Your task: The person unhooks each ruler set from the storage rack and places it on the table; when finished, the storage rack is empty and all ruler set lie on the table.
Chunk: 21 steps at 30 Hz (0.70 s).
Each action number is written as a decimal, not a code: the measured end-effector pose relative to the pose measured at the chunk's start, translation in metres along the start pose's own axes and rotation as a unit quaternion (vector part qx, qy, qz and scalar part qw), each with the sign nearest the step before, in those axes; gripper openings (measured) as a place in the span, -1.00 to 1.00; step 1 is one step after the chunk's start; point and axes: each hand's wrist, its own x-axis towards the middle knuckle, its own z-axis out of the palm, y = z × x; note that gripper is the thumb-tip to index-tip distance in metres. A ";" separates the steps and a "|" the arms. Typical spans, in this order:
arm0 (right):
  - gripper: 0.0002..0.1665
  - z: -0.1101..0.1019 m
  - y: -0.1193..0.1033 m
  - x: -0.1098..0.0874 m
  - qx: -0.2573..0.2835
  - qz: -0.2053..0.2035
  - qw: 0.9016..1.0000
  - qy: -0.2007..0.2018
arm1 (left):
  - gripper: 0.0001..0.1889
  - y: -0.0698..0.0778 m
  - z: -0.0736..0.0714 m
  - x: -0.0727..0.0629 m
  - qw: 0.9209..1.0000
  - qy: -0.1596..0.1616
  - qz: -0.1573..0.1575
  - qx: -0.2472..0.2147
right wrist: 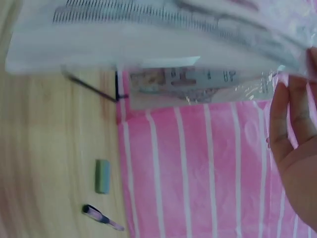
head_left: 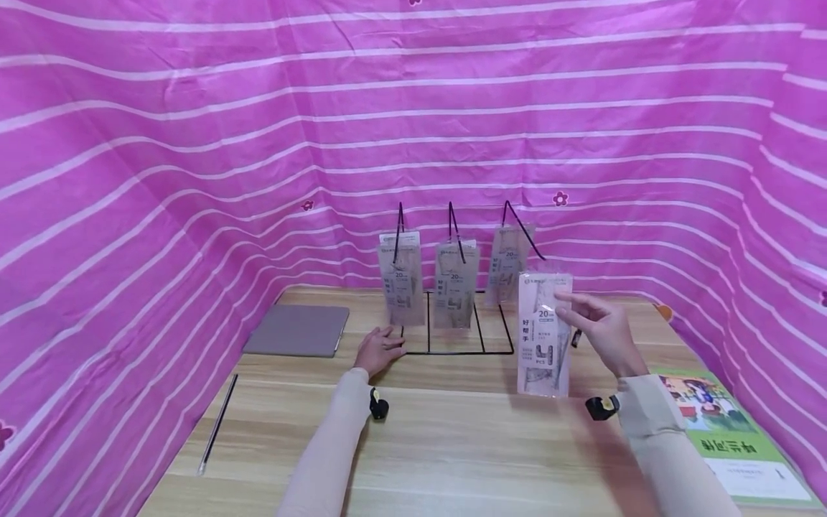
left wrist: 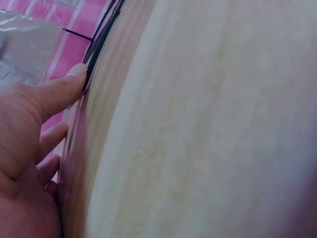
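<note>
My right hand [head_left: 597, 327] pinches the upper right edge of a clear ruler-set packet [head_left: 543, 359], printed "20" and "4 PCS". The packet hangs upright, its top close to the tip of the rightmost hook; I cannot tell if they touch. My left hand [head_left: 380, 350] rests on the table at the front left corner of a black wire display rack [head_left: 459, 352]. In the left wrist view, its thumb [left wrist: 59, 94] touches the rack's wire. Similar packets hang on the left hook [head_left: 403, 287], the middle hook [head_left: 455, 294] and the right hook [head_left: 507, 266].
A grey flat notebook [head_left: 297, 330] lies left of the rack, with a pencil [head_left: 220, 420] nearer. A colourful book [head_left: 736, 438] lies at the right. An eraser [right wrist: 102, 176] and a pen [right wrist: 101, 216] show in the right wrist view. Pink striped cloth [head_left: 413, 108] surrounds the table.
</note>
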 end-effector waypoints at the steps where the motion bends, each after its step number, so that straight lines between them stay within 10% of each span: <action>1: -0.56 0.000 -0.001 -0.003 0.009 0.015 1.000 -0.003 | -0.66 0.000 0.000 0.000 1.000 0.000 -0.002 -0.001; 12: -0.55 -0.006 0.021 -0.035 0.073 0.258 0.959 -0.094 | -0.65 0.002 -0.003 0.001 1.000 -0.006 -0.007 -0.005; 21: -0.44 -0.008 0.052 -0.050 -0.032 0.360 0.923 -0.134 | -0.65 -0.002 -0.002 0.002 1.000 -0.004 0.007 0.006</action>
